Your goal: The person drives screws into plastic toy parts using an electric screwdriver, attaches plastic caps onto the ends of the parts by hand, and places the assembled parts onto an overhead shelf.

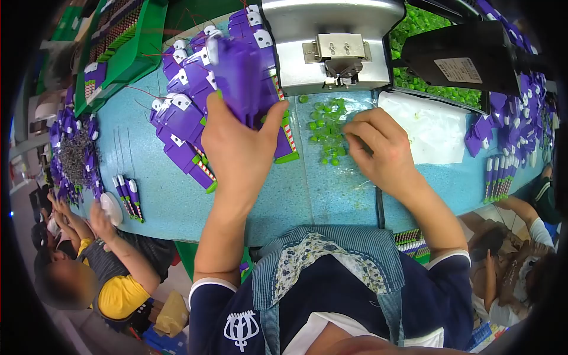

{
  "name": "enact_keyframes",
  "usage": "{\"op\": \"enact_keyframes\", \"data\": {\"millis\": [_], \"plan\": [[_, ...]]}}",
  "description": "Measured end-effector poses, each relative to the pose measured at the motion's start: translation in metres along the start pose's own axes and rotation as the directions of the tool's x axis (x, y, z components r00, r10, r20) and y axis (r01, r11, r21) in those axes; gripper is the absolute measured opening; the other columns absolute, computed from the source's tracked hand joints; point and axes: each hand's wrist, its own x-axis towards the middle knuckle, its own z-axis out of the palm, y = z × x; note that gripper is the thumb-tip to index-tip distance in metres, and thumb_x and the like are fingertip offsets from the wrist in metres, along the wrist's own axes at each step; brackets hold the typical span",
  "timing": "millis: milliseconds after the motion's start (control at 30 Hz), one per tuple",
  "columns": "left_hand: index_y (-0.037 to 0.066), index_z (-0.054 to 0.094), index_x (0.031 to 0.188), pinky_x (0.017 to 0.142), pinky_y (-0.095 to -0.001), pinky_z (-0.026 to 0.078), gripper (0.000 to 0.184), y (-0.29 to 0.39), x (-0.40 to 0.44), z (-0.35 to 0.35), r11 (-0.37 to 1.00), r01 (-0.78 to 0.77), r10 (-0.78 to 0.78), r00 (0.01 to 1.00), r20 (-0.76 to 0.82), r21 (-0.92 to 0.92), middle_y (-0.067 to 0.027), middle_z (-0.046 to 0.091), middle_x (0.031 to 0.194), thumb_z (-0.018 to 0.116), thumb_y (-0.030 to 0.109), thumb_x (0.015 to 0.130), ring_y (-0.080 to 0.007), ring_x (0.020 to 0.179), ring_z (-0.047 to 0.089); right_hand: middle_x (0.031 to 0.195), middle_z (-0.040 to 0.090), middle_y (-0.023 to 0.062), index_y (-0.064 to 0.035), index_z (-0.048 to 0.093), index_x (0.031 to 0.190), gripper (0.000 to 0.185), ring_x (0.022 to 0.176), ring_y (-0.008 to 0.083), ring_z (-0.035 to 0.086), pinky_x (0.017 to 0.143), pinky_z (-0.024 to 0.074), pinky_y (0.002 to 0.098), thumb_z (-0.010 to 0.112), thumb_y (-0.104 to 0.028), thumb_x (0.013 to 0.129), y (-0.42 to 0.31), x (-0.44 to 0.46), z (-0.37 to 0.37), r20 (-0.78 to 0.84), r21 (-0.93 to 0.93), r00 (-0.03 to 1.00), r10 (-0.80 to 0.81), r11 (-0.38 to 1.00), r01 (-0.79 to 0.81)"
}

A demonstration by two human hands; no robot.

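Observation:
My left hand [236,151] is closed around a purple plastic piece [236,77], which is smeared by motion. Under and behind it lie several purple plastic pieces [180,121] with white ends, green tips and thin red wires. My right hand [381,148] is at the right side of a loose pile of small green plastic caps [325,127], its thumb and fingers curled together. Whatever sits between those fingertips is hidden. The caps lie on a clear plastic sheet on the blue table mat [278,204].
Ahead stands a metal machine [340,50] with a small clamp-like fixture. A tray of green caps [423,83] and a black device [458,56] are at the right, near a white sheet [435,133]. A green crate [124,59] stands at left. Co-workers sit on both sides.

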Motion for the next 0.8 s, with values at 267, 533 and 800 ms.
{"op": "enact_keyframes", "data": {"millis": [267, 533, 800], "plan": [[0.000, 0.056, 0.093, 0.051, -0.0224, 0.042, 0.026, -0.004, -0.003, -0.001, 0.812, 0.247, -0.148, 0.964, 0.223, -0.529, -0.0037, 0.063, 0.076, 0.074, 0.004, 0.074, -0.0076, 0.061, 0.056, 0.092, 0.064, 0.0098, -0.0034, 0.069, 0.091, 0.022, 0.080, 0.0227, 0.064, 0.069, 0.0516, 0.0284, 0.067, 0.006, 0.071, -0.007, -0.014, -0.020, -0.020, 0.524, 0.953, 0.303, 0.815, -0.248], [0.000, 0.061, 0.103, 0.071, -0.0218, 0.048, 0.020, 0.019, -0.069, -0.012, 0.474, 0.497, 0.041, 0.812, 0.582, -0.727, -0.0046, 0.065, 0.094, 0.066, 0.001, 0.083, -0.0087, 0.082, 0.059, 0.086, 0.066, 0.0147, 0.0039, 0.064, 0.099, 0.030, 0.069, 0.0245, 0.062, 0.061, 0.0507, 0.0320, 0.072, 0.005, 0.070, -0.043, -0.016, -0.030, -0.071, 0.325, 0.995, 0.065, 0.945, -0.038], [0.003, 0.062, 0.104, 0.072, -0.0233, 0.048, 0.024, 0.019, -0.081, 0.004, 0.178, 0.668, 0.069, 0.724, 0.686, -0.723, -0.0024, 0.064, 0.095, 0.070, 0.003, 0.082, -0.0091, 0.083, 0.059, 0.087, 0.066, 0.0130, 0.0028, 0.065, 0.093, 0.024, 0.073, 0.0244, 0.062, 0.062, 0.0502, 0.0315, 0.073, 0.003, 0.071, -0.041, -0.026, -0.032, -0.007, 0.468, 0.994, 0.105, 0.879, -0.090]]}}
